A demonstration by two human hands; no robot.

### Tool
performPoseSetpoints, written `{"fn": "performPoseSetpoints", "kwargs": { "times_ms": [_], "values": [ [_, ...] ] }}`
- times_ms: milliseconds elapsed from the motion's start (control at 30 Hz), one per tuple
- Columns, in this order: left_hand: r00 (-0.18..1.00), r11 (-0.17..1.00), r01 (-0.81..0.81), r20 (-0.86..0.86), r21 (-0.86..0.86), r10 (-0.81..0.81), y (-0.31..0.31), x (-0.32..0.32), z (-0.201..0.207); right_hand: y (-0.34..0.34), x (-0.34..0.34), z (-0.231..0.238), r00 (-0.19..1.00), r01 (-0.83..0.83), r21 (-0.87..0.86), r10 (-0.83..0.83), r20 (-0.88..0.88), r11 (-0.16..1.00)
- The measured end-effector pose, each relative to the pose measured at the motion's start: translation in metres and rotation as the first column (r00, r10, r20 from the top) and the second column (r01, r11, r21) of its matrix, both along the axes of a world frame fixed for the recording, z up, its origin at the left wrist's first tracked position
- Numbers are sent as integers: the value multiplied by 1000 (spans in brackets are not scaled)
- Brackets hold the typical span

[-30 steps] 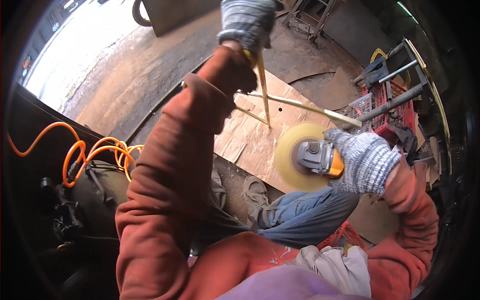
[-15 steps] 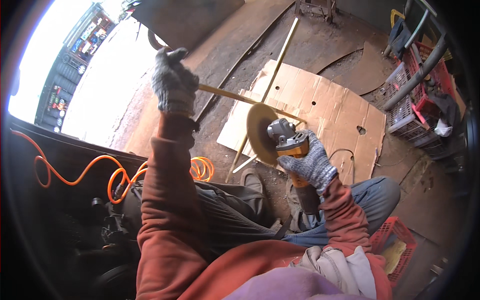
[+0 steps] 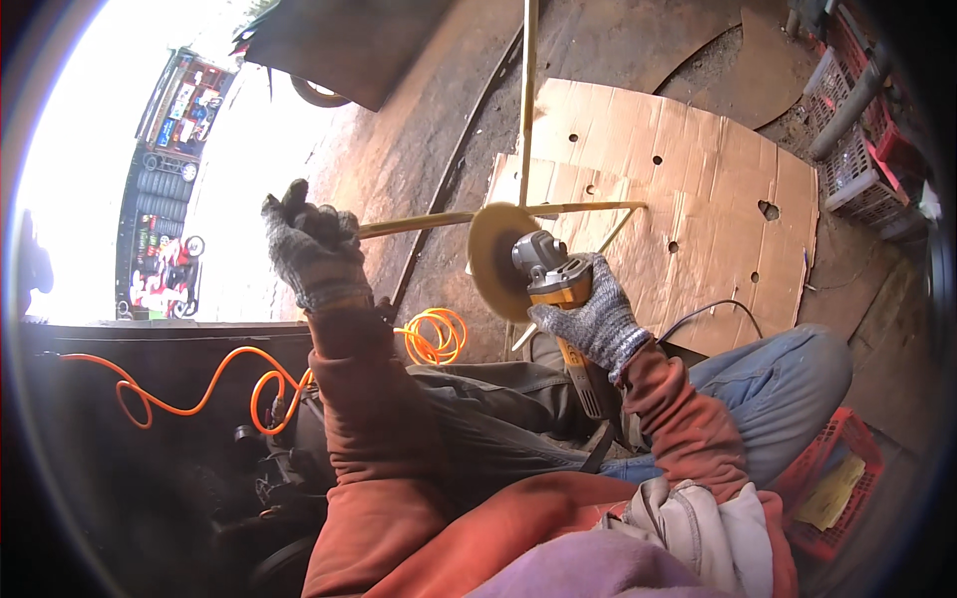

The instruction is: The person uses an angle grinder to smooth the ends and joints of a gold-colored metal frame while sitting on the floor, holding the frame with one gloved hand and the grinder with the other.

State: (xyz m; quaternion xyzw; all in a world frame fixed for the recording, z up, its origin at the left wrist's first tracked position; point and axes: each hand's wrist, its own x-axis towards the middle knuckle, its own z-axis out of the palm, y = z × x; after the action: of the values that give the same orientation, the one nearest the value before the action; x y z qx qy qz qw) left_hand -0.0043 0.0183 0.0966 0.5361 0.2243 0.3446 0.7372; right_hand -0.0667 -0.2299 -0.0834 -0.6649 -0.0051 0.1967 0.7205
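Observation:
My left hand [image 3: 317, 247], in a grey knit glove, is closed round the near-left end of a brass-coloured metal bar [image 3: 419, 224]. The bar runs rightward, passing behind the disc. In a matching glove, my right hand [image 3: 601, 317] grips a yellow and black angle grinder [image 3: 561, 291]. Its large, round, brownish disc [image 3: 490, 261] faces left and appears to overlap the bar; whether it touches cannot be made out. A second long bar [image 3: 528, 105] crosses behind the disc and stretches away. Both lie over a sheet of cardboard [image 3: 713, 224] with several holes.
A coiled orange hose [image 3: 436, 336] lies at left by a dark ledge [image 3: 179, 344]. Plastic crates [image 3: 859, 164] stand at far right, and a red crate [image 3: 847, 478] sits beside my bent knee. A black cable [image 3: 713, 307] curves over the cardboard. Beyond lies a bright street.
The view has shifted, so the cardboard and crates appear farther right. My left hand has come lower and nearer with the bar, which now lies more level. The grinder stays in my right hand.

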Motion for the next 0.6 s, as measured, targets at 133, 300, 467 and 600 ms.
{"fn": "performPoseSetpoints", "kwargs": {
  "times_ms": [133,300,467,600],
  "values": [
    [1000,1000,-9,-13,-1,9,0,2,0,-4,3,2,999,-3,-37,5,33,999],
    [1000,999,-14,-2,-37,14,4,4,1,-3,2,-16,998,40,-36,-38,51,999],
    [1000,1000,21,24,-21,-21,7,4,-1,-6,10,-43,990,86,-2,-86,-109,996],
    [999,1000,-25,20,-1,25,2,4,2,-13,14,-50,975,129,-9,-128,-180,992]
  ]
}}
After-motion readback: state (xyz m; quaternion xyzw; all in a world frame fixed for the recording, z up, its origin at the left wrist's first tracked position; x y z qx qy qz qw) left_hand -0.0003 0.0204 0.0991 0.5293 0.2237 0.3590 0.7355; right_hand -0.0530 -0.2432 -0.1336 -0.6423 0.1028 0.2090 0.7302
